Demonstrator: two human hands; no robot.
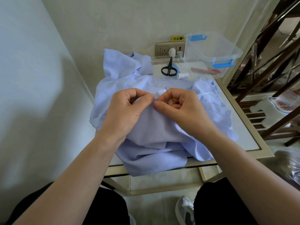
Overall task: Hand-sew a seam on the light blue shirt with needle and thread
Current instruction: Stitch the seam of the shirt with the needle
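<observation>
Shirt [154, 127] fold pinched in left hand [128, 111], needle [166, 90] pinched in right hand [183, 108]; advise cloth taut between fingertips.

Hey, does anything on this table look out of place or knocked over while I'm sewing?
The clear plastic box at the back right looks tipped at an angle rather than sitting flat. The light blue shirt is bunched up and hangs over the front edge of the table. Nothing looks spilled or damaged.

Shirt [151, 125] matt cloth; needle [166, 90] thin metal; box [211, 49] clear glossy plastic.
</observation>
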